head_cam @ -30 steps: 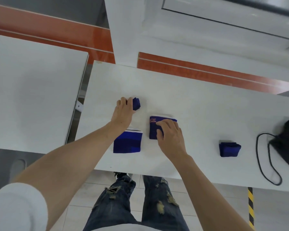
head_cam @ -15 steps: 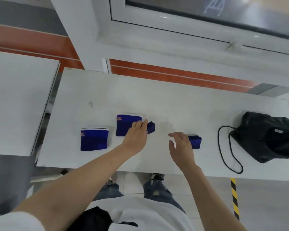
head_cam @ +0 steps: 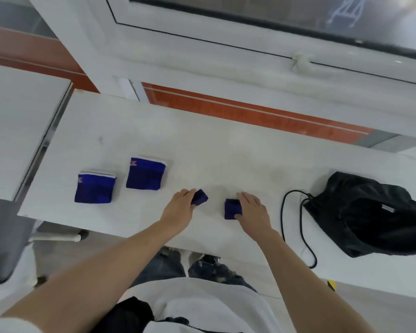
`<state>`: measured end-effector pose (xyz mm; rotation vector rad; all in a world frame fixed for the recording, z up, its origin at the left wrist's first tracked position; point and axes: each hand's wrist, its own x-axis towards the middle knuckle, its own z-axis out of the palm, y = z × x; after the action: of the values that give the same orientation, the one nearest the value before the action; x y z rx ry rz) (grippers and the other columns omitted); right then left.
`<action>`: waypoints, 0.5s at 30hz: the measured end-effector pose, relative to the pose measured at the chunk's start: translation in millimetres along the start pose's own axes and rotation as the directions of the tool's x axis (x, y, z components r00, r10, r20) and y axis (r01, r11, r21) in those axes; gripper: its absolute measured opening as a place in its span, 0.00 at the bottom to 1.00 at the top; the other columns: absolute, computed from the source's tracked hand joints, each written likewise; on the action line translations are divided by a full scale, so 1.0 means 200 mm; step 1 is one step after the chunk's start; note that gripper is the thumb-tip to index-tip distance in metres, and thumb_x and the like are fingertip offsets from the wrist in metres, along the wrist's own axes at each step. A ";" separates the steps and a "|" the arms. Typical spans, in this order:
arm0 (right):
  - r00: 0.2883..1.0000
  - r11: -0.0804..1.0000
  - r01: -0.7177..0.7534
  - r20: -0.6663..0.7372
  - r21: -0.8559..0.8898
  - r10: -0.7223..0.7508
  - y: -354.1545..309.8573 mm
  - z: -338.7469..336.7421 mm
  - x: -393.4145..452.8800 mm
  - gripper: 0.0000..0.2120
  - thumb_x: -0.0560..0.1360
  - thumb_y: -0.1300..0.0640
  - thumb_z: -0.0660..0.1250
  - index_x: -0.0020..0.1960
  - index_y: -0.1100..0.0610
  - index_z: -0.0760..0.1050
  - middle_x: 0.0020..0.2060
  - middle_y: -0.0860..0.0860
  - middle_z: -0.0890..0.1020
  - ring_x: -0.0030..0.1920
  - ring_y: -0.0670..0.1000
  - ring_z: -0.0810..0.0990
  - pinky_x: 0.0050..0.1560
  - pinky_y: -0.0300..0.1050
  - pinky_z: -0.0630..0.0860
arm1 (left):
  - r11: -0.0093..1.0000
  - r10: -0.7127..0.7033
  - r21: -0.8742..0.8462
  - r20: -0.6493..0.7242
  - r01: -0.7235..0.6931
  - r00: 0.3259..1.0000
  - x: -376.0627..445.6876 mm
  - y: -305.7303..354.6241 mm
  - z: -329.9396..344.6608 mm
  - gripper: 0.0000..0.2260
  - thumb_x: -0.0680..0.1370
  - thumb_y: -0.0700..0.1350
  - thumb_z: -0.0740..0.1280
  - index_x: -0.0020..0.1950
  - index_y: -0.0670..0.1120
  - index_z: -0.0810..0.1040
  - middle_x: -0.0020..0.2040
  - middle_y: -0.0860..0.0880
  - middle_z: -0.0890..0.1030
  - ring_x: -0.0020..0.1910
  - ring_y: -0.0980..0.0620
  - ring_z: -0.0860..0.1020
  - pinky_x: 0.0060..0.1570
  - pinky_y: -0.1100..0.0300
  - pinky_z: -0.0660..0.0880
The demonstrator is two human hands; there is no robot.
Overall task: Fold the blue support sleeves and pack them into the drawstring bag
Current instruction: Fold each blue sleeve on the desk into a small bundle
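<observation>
Two flat blue support sleeves lie on the white table (head_cam: 226,145): one sleeve (head_cam: 94,187) at the left, another (head_cam: 145,173) just right of it and farther back. My left hand (head_cam: 181,207) grips a small folded blue sleeve (head_cam: 199,197) near the table's front. My right hand (head_cam: 253,210) rests on a second folded blue sleeve (head_cam: 232,207), thumb under its near edge. The black drawstring bag (head_cam: 370,212) lies at the right, its cord (head_cam: 296,224) looping toward the front edge.
A second white table (head_cam: 17,131) stands to the left across a narrow gap. A white window frame (head_cam: 226,56) and an orange wall stripe run behind. The table's front edge is close to my legs.
My left hand carried its folded sleeve to the right, away from the flat sleeves. My right hand left the flat sleeve and took hold of the other folded sleeve. The camera view shifted right.
</observation>
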<state>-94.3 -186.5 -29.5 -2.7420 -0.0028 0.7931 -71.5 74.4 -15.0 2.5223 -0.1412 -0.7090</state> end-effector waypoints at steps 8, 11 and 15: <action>0.998 0.999 0.026 -0.054 -0.028 -0.027 0.07 0.08 0.04 0.23 0.78 0.51 0.71 0.71 0.54 0.70 0.64 0.53 0.73 0.64 0.58 0.71 0.61 0.52 0.73 | 0.996 -0.086 0.003 0.004 0.086 0.996 -0.02 0.04 -0.02 0.18 0.84 0.44 0.61 0.74 0.46 0.67 0.63 0.46 0.74 0.61 0.46 0.72 0.60 0.47 0.74; 0.999 1.000 -0.021 -0.049 0.012 0.022 0.06 0.10 0.03 0.20 0.79 0.52 0.70 0.68 0.55 0.71 0.61 0.55 0.72 0.57 0.58 0.75 0.57 0.51 0.74 | 0.997 -0.080 -0.010 0.002 0.080 0.997 -0.01 0.05 -0.06 0.17 0.84 0.44 0.61 0.73 0.46 0.68 0.62 0.46 0.74 0.60 0.46 0.72 0.59 0.49 0.74; 0.996 0.985 -0.072 -0.045 0.159 0.080 0.03 0.12 0.02 0.19 0.79 0.59 0.69 0.68 0.59 0.71 0.62 0.57 0.69 0.53 0.59 0.76 0.56 0.52 0.76 | 0.998 -0.054 -0.036 0.014 0.055 0.998 0.02 0.06 -0.12 0.12 0.83 0.44 0.63 0.66 0.46 0.73 0.56 0.47 0.76 0.53 0.46 0.76 0.54 0.49 0.76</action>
<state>-102.9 -184.5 -52.6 -2.6249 0.1689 0.7098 -56.2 74.4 6.5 2.4955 -0.0638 -0.7435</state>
